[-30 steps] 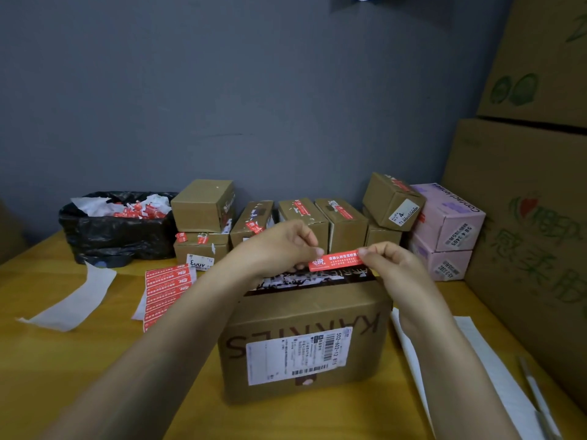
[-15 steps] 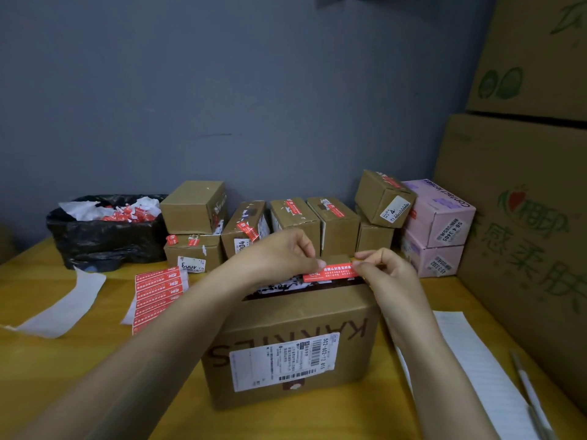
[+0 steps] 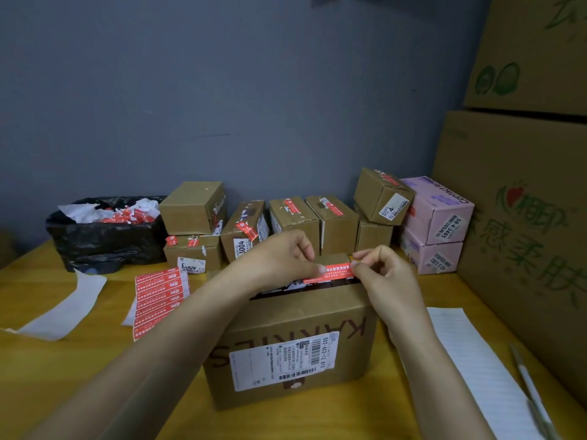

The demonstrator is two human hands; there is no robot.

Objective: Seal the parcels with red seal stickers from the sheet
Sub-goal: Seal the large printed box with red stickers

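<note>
A large brown parcel (image 3: 295,325) with a white shipping label stands in front of me on the yellow table. A red seal sticker (image 3: 333,272) is stretched over its top far edge. My left hand (image 3: 286,258) pinches the sticker's left end, and my right hand (image 3: 384,274) pinches its right end. The sheet of red seal stickers (image 3: 157,296) lies flat on the table to the left of the parcel.
Several small brown parcels (image 3: 295,217) with red seals line the wall, with two pink boxes (image 3: 438,223) at right. A black bag of scraps (image 3: 104,233) sits at back left. Big cartons (image 3: 521,217) stand on the right. White backing strips (image 3: 476,369) and a pen (image 3: 527,385) lie on the table.
Both hands have lowered the red sticker toward the parcel's top. The camera view has shifted slightly.
</note>
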